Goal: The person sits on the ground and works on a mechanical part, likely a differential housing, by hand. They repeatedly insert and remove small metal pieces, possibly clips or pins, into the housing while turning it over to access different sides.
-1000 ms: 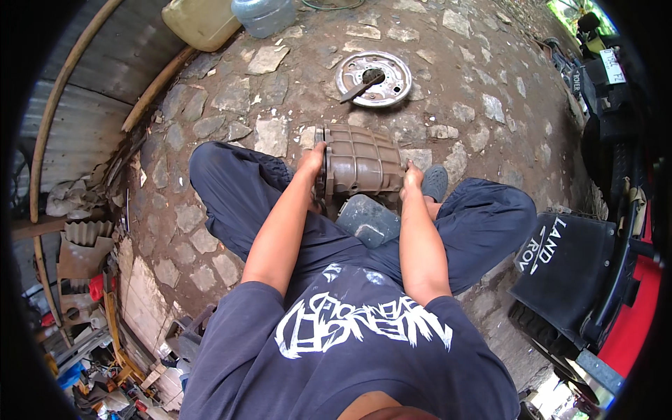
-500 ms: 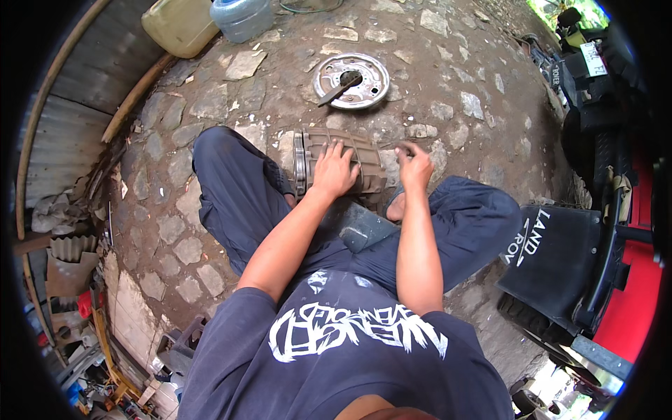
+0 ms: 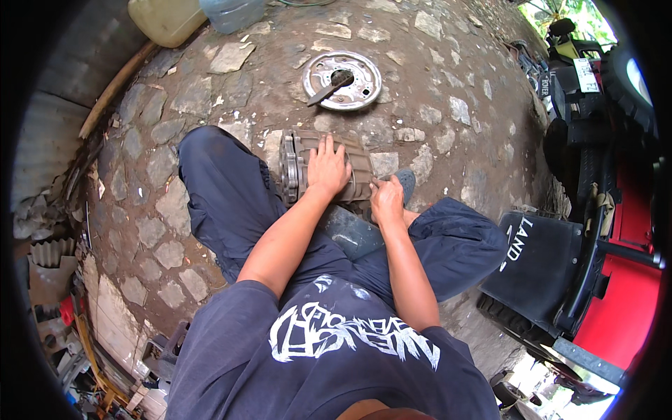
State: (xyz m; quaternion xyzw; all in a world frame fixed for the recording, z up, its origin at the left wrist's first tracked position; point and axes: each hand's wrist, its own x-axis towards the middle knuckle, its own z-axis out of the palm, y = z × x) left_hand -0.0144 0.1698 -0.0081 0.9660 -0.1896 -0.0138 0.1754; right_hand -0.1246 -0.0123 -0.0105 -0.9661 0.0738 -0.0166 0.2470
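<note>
A ribbed brown metal housing lies on its side between my legs, with a bolted flange at its left end. My left hand rests on top of it, fingers apart. At the housing's right end, my right hand has curled, closed fingers; what they hold is hidden. A dark plastic pad or container lies below the housing, against my legs. Beyond the housing a steel wheel rim lies flat on the stone floor, a dark flat bar across its middle.
Yellow and blue plastic jugs stand at the top left by a corrugated metal wall. A red and black vehicle lines the right side, its rubber mudflap near my knee. Scrap is piled at left.
My left hand moved from the flange end onto the housing's top. My right hand left the right end, lifted, then came back down to it. The view has shifted slightly.
</note>
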